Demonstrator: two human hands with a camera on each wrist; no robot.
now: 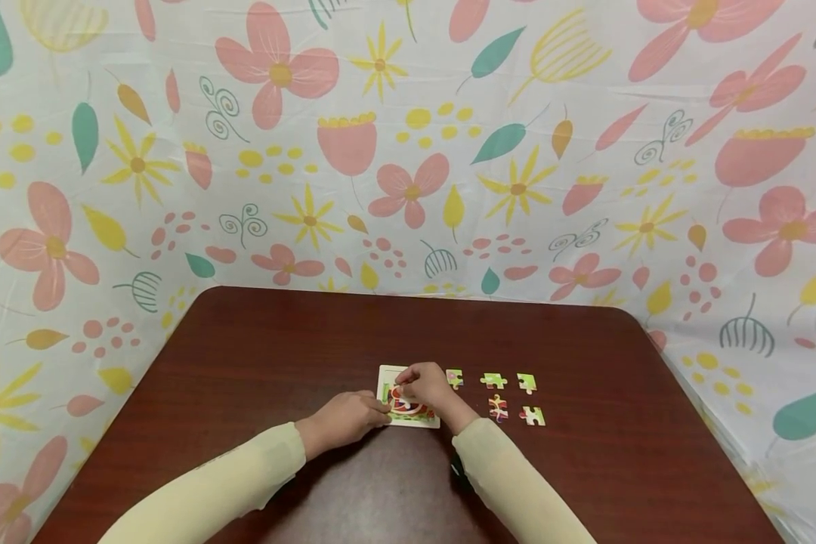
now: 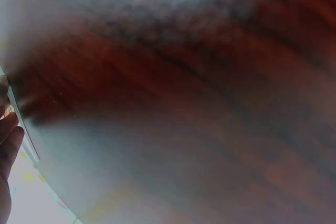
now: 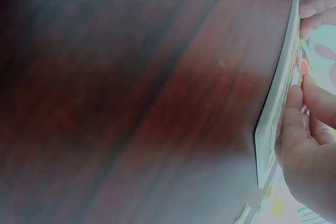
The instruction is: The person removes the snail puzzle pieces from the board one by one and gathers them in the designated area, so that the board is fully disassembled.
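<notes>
A small jigsaw puzzle board [image 1: 382, 375] with a pale frame and a colourful picture lies on the table. My left hand [image 1: 350, 418] rests at its left edge, fingers fairly straight and fingertips on the frame. Over the picture, my right hand [image 1: 427, 384] pinches a small puzzle piece [image 3: 304, 68] between thumb and fingers, close to the board's surface. Most of that piece is hidden by the fingers. In the right wrist view, the left hand's fingers [image 3: 318, 7] touch the far end of the board.
Several loose jigsaw pieces lie right of the board, among them a green piece [image 1: 493, 381], a corner piece [image 1: 527, 383] and a red-and-purple piece [image 1: 498, 408]. They sit on a dark reddish-brown table [image 1: 279, 340], with a flower-printed cloth [image 1: 408, 151] hanging behind it.
</notes>
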